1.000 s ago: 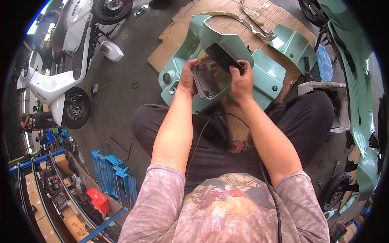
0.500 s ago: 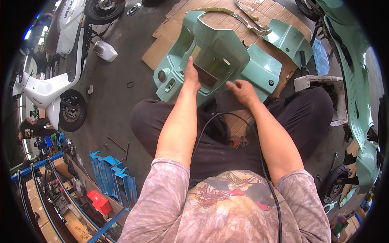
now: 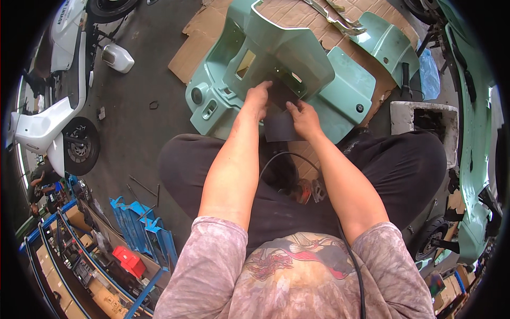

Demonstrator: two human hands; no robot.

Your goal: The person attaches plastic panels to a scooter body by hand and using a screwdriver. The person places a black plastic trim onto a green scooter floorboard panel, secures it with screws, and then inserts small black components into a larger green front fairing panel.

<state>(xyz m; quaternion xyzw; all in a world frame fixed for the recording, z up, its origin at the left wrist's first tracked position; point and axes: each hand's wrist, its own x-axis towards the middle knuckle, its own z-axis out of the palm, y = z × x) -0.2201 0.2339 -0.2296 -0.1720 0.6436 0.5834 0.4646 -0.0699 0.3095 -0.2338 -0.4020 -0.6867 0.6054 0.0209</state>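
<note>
A light green scooter body panel (image 3: 303,48), hollow and curved, stands in front of my lap. Both hands work at its near face with a thin dark sheet (image 3: 281,127). My left hand (image 3: 257,99) is closed, its fingertips pinching the sheet's upper left edge against the panel. On the right side, my right hand (image 3: 304,119) is also closed, thumb and finger gripping the sheet's edge. The lower part of the sheet hangs down in front of the panel. Whether the upper dark area is the same piece, I cannot tell.
Flattened cardboard (image 3: 188,53) lies beneath the panels. Another green panel (image 3: 385,48) rests at the far right, near a whitish box (image 3: 398,114). A white scooter (image 3: 45,119) is at left. A black cable (image 3: 358,271) runs over my shirt and lap.
My left hand has shifted from the panel's inner side onto the dark sheet. My right hand has moved slightly left and gripped the sheet near it. The view has shifted a little.
</note>
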